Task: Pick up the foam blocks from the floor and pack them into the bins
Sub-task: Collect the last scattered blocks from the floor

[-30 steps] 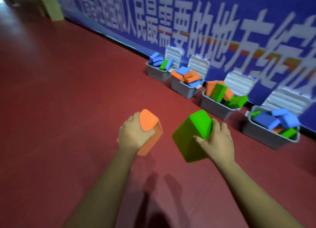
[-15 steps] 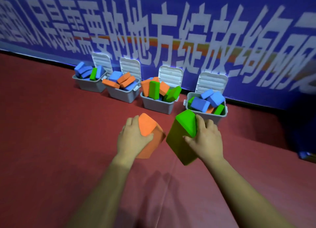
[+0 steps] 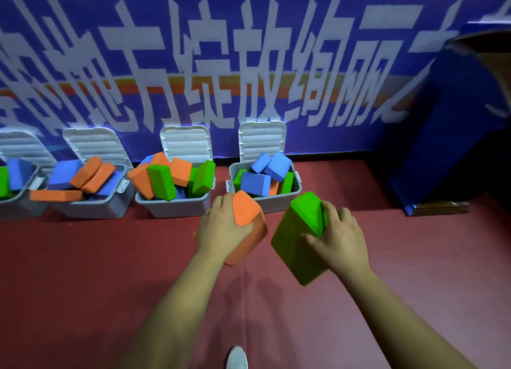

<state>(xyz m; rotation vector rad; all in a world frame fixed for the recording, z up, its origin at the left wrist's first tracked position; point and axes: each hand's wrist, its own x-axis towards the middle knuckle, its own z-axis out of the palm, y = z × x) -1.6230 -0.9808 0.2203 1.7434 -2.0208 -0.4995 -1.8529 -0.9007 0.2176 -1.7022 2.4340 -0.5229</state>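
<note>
A person stands before a row of grey bins against a blue banner (image 3: 249, 64), one foam block in each hand, both held clear of the red floor (image 3: 83, 285). The left hand (image 3: 221, 227) wraps the upper end of an orange foam block (image 3: 249, 216), thumb across its near face. The right hand (image 3: 340, 238) clamps a green foam block (image 3: 296, 247) from the side, fingers over its top edge. Gripping near one end appears to leave each lower end free to go into a bin first. Both blocks hang steeply, long axes running from the raised ends, which face up and toward the bins, down toward the person. The green one leans slightly so that its lower end swings inward. The orange block overlaps the front wall of the rightmost bin (image 3: 297, 180), likely the target, already heaped with blue and green blocks. Its open lid (image 3: 261, 139) rests back against the banner, as do the others, keeping the mouths clear. The neighbouring bin (image 3: 171, 207) looks fuller.
</note>
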